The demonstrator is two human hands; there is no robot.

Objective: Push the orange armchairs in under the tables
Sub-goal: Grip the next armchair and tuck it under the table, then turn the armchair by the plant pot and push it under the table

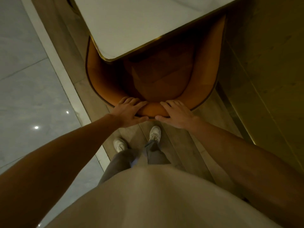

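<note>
While both hands, left hand [130, 112] and right hand [176, 113], clasp its padded backrest, the orange armchair [158, 83] looks heavy, half under the table [131, 27].

Matt orange armchair [105, 83], glossy brass-edged table [131, 22].

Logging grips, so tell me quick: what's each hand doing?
Left hand: closed on the orange padded armchair backrest rim.
Right hand: closed on the same rim.

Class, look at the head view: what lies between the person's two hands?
A short bare stretch of the orange armchair backrest rim separates the left hand and right hand; both grip it.
</note>
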